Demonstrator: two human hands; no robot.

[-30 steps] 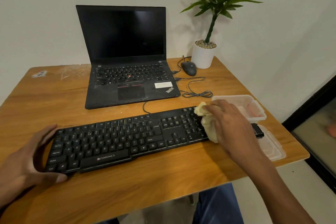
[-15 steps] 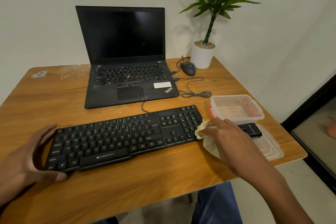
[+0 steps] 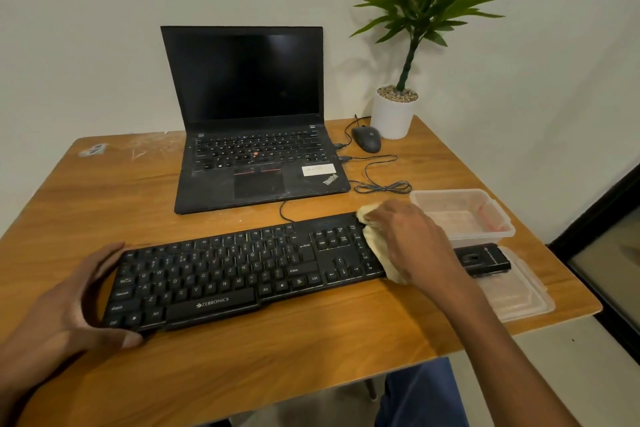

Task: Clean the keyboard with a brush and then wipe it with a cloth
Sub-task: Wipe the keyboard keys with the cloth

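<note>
The black keyboard (image 3: 242, 274) lies across the front of the wooden surface (image 3: 104, 211). The right hand (image 3: 412, 239) presses a pale cloth (image 3: 379, 253) onto the keyboard's right end, grip grasping the cloth. The left hand (image 3: 74, 305) clasps the keyboard's left end, thumb at the front edge.

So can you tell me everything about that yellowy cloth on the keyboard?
The cloth is a pale cream, soft-looking rag, crumpled and mostly hidden under the right hand, which presses it onto the right end of the black keyboard, over the number keys. One bunched end pokes out past the fingers at the keyboard's far edge; another fold hangs over the near edge onto the wooden table.
</note>
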